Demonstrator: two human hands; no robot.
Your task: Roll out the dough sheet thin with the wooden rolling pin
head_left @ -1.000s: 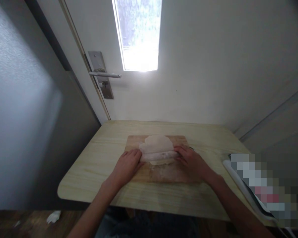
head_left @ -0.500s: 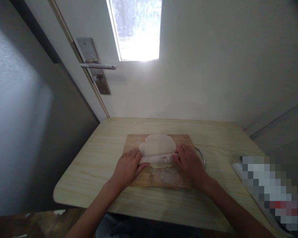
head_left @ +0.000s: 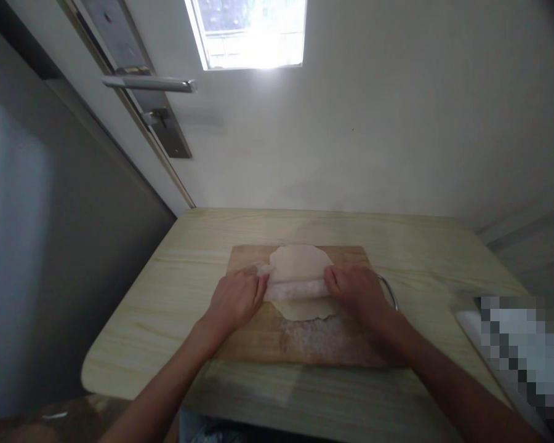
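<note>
A person's left hand [head_left: 237, 298] and right hand [head_left: 357, 289] lie palm-down on the two ends of a rolling pin [head_left: 295, 287]. The pin lies crosswise on a thin sheet of dough [head_left: 298, 261], on a floured wooden board [head_left: 258, 335] in the middle of the surface [head_left: 189, 271]. Whether either grip closes round the pin cannot be told from above. A door handle [head_left: 150, 83] juts out above left.

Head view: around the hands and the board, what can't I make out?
- Rolling pin ends: covered by the left hand and right hand; gripped or just pressed, unclear.
- Dough middle: hidden under the pin.
- Metal ring by the board: partly behind the right hand.
- Object at far right: pixelated, cut by the frame edge.
</note>
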